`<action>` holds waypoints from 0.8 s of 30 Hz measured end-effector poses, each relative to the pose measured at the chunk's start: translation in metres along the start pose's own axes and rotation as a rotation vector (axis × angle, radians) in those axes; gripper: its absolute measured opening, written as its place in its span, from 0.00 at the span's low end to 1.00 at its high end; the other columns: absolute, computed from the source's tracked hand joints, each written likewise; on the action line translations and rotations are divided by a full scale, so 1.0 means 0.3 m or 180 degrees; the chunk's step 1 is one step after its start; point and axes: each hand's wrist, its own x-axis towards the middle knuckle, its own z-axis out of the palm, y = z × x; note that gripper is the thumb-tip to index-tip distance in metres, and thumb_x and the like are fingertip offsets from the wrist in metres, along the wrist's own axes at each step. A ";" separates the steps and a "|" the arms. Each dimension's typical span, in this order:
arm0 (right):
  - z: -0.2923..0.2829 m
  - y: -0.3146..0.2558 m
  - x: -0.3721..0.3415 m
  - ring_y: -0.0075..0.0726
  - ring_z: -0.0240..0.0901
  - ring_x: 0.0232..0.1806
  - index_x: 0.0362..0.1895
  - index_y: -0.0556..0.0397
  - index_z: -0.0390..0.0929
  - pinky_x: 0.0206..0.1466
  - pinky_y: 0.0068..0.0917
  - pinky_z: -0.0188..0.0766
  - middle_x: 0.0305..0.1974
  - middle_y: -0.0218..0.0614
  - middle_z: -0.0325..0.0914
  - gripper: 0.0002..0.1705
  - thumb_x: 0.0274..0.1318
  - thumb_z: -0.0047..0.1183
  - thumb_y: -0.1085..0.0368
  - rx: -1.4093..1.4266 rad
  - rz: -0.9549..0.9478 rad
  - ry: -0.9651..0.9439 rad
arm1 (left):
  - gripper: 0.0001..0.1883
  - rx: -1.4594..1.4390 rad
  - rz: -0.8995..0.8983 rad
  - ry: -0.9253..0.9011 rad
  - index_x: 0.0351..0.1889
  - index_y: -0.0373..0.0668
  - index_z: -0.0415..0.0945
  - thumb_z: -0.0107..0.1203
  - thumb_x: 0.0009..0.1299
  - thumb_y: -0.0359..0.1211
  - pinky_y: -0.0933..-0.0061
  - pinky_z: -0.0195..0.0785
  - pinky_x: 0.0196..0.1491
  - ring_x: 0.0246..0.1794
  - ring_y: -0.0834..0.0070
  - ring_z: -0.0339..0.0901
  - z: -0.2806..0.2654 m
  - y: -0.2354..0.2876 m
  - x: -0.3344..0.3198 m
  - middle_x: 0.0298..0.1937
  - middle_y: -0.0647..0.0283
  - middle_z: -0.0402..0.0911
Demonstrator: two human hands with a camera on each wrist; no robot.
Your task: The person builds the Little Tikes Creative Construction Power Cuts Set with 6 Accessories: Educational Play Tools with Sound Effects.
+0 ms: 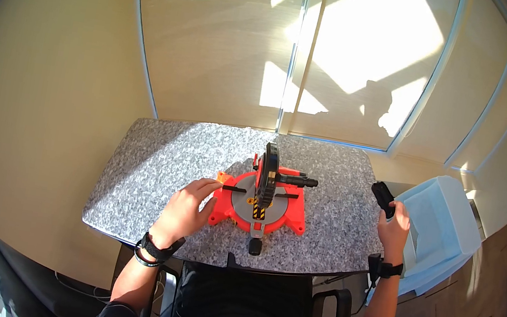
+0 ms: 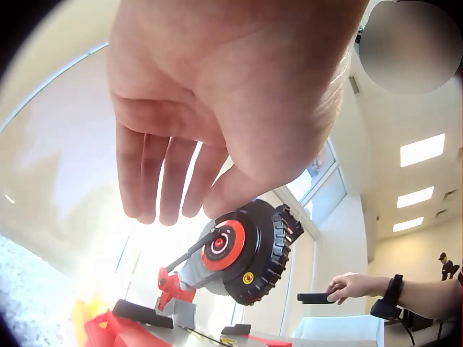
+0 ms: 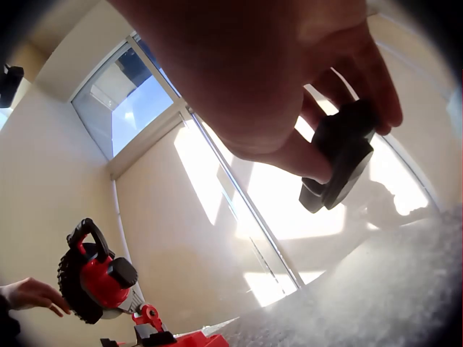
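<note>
A toy miter saw [image 1: 261, 203] stands on the speckled table, with a red base, a grey round turntable and a black toothed blade raised over it. My left hand [image 1: 186, 209] is beside the base's left side, its fingertips right at the red edge. Those fingers [image 2: 173, 181] are fairly straight and hold nothing. Out past the table's right edge, my right hand [image 1: 393, 228] pinches a black block-shaped piece [image 1: 383, 198] between thumb and fingers. In the right wrist view this black piece [image 3: 338, 155] shows a stepped, flat-sided shape.
The grey speckled table [image 1: 154, 156] has its back edge near a pale paneled wall [image 1: 217, 53]. A light blue plastic bin [image 1: 449, 223] stands on the floor at the right. Chair armrests [image 1: 336, 304] flank my lap.
</note>
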 end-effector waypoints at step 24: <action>-0.434 -0.775 0.059 0.58 0.78 0.59 0.54 0.55 0.79 0.62 0.43 0.74 0.65 0.50 0.79 0.29 0.42 0.69 0.75 0.2060 -0.2803 0.0029 | 0.43 -0.0480 0.1215 0.0756 0.75 0.38 0.65 0.75 0.64 0.36 0.58 0.77 0.61 0.63 0.52 0.81 -0.296 0.387 0.168 0.65 0.49 0.81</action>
